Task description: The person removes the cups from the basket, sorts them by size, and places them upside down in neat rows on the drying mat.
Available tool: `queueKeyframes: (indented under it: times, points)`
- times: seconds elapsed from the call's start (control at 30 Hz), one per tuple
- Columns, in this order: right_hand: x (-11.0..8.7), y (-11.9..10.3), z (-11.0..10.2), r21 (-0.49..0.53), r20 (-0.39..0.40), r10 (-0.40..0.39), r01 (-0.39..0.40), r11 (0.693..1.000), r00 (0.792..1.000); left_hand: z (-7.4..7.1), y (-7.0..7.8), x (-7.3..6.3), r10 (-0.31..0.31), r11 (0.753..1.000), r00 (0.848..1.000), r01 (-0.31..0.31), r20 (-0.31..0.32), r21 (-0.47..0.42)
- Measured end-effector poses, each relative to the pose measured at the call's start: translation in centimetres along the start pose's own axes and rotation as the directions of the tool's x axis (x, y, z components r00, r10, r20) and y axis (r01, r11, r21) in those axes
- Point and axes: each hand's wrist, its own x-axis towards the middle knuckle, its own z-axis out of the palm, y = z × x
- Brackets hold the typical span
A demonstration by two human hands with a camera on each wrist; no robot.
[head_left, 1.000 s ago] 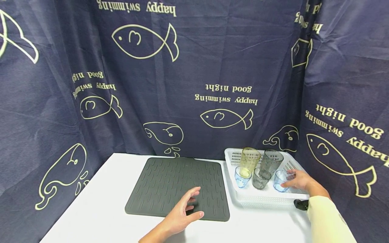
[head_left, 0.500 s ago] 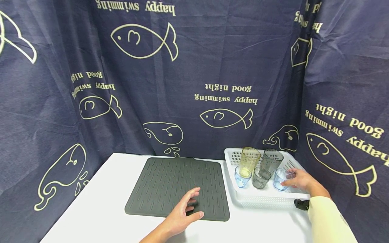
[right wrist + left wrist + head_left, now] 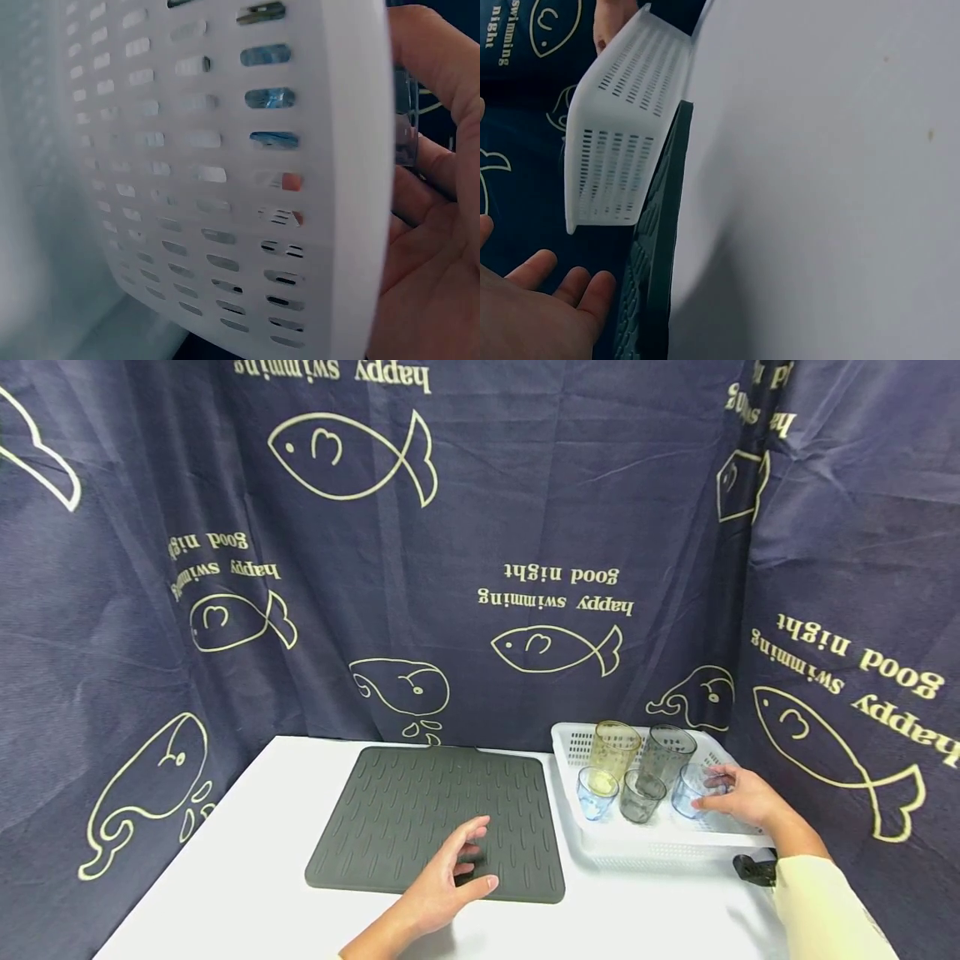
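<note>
In the head view, my right hand (image 3: 742,797) reaches over the right side of a white basket (image 3: 592,835) and grips a small light-blue glass (image 3: 684,797) between thumb and fingers. The right wrist view shows the hand (image 3: 435,217) behind the slotted basket wall (image 3: 225,157), which hides most of the glass. My left hand (image 3: 442,881) hovers over the front edge of a dark grey drying mat (image 3: 435,810), fingers loosely bent, holding nothing. A small grey glass (image 3: 642,797) and another light-blue glass (image 3: 596,797) stand left of the gripped one.
Behind the small glasses stand a tall yellowish glass (image 3: 615,752) and a tall grey glass (image 3: 667,756). The basket and mat lie side by side on a white table (image 3: 247,843). A dark blue curtain (image 3: 450,560) with fish drawings encloses the back and sides.
The light-blue glass in my right hand has risen slightly in the head view. My left hand has stayed nearly still; the camera view has shifted a little.
</note>
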Motion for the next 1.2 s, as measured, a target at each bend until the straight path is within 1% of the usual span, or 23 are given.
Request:
queueKeyframes:
  times: [0.1,0.27,0.37,0.47,0.57,0.77,0.87,0.93,1.0,1.1,1.2]
  points:
    - [-0.6,-0.5,0.0,0.017,-0.026,-0.027,0.028,0.999,0.999,-0.2,0.1,0.1,-0.003,1.000,1.000,0.003,0.000,0.006]
    - [-1.3,-1.3,0.2,0.082,-0.041,-0.067,0.070,0.994,0.997,-0.5,0.2,0.2,-0.003,1.000,1.000,0.003,-0.009,0.028]
    - [-1.8,-1.7,0.5,0.103,-0.073,-0.088,0.096,0.990,0.993,-0.6,0.2,0.3,0.000,0.999,1.000,0.000,-0.013,0.037]
    - [-2.3,-2.3,0.8,0.140,-0.112,-0.129,0.144,0.980,0.985,-0.7,0.3,0.3,-0.001,0.999,1.000,0.001,-0.017,0.035]
    - [-2.8,-2.9,1.2,0.189,-0.151,-0.175,0.203,0.961,0.973,-0.8,0.3,0.3,-0.005,0.999,1.000,0.006,-0.015,0.038]
    - [-3.4,-4.3,1.9,0.222,-0.210,-0.233,0.279,0.934,0.949,-1.0,0.4,0.4,-0.004,0.999,1.000,0.004,-0.009,0.042]
    - [-3.8,-5.2,2.3,0.269,-0.235,-0.271,0.330,0.905,0.933,-1.1,0.4,0.4,-0.002,0.999,1.000,0.002,-0.009,0.052]
    - [-4.2,-6.0,2.8,0.292,-0.254,-0.291,0.360,0.886,0.922,-1.2,0.4,0.4,-0.001,0.998,1.000,0.002,-0.006,0.059]
    - [-4.6,-6.9,3.3,0.301,-0.268,-0.308,0.383,0.873,0.913,-1.3,0.6,0.4,0.002,0.998,1.000,-0.002,-0.006,0.064]
    - [-5.2,-8.5,4.0,0.300,-0.275,-0.321,0.398,0.867,0.906,-1.4,0.7,0.6,0.015,0.997,1.000,-0.014,-0.005,0.074]
    - [-5.7,-9.9,5.0,0.329,-0.279,-0.337,0.419,0.846,0.899,-1.4,0.8,0.8,0.042,0.995,0.999,-0.040,-0.014,0.086]
